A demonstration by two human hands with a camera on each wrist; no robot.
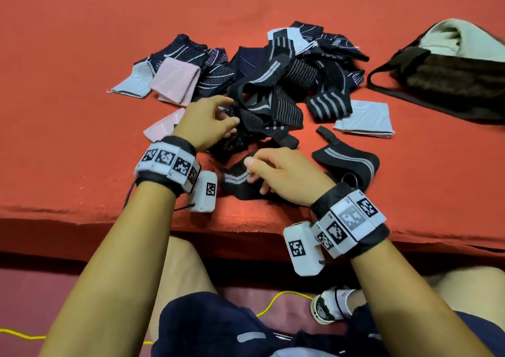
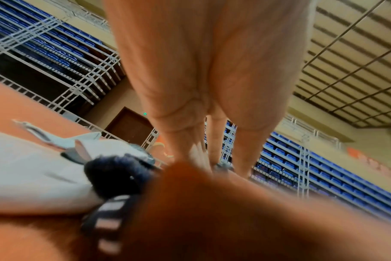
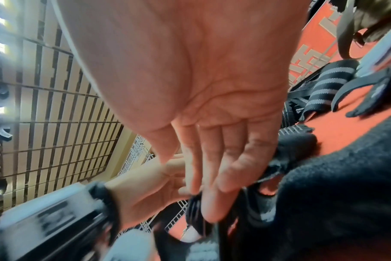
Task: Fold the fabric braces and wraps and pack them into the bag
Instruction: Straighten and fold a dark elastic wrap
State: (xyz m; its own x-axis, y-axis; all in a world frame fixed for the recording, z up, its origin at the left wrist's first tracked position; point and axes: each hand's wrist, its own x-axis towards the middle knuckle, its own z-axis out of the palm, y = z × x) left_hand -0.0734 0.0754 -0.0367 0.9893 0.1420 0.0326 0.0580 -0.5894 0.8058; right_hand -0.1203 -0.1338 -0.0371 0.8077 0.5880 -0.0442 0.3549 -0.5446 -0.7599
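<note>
A heap of black, navy, pink and pale blue braces and wraps [image 1: 273, 72] lies on the red carpeted platform [image 1: 82, 56]. My left hand [image 1: 231, 116] reaches into the near side of the heap and its curled fingers grip a tangled black striped wrap [image 1: 259, 116]. My right hand [image 1: 255, 173] pinches a short black wrap with a grey stripe [image 1: 236, 180] near the front edge. In the right wrist view, my right hand [image 3: 203, 185] lies over a black strap [image 3: 194, 208], with the left hand [image 3: 150, 187] just beside it. The left wrist view is blurred. The dark bag [image 1: 448, 80] lies open at the right.
A rolled black wrap with a metal ring [image 1: 347, 160] lies right of my right hand. A folded pale blue brace [image 1: 366, 116] sits behind it, and a pink one [image 1: 175, 80] is on the left. The platform's front edge [image 1: 246, 220] is close. Below are a yellow cable [image 1: 273, 302] and a shoe [image 1: 330, 304].
</note>
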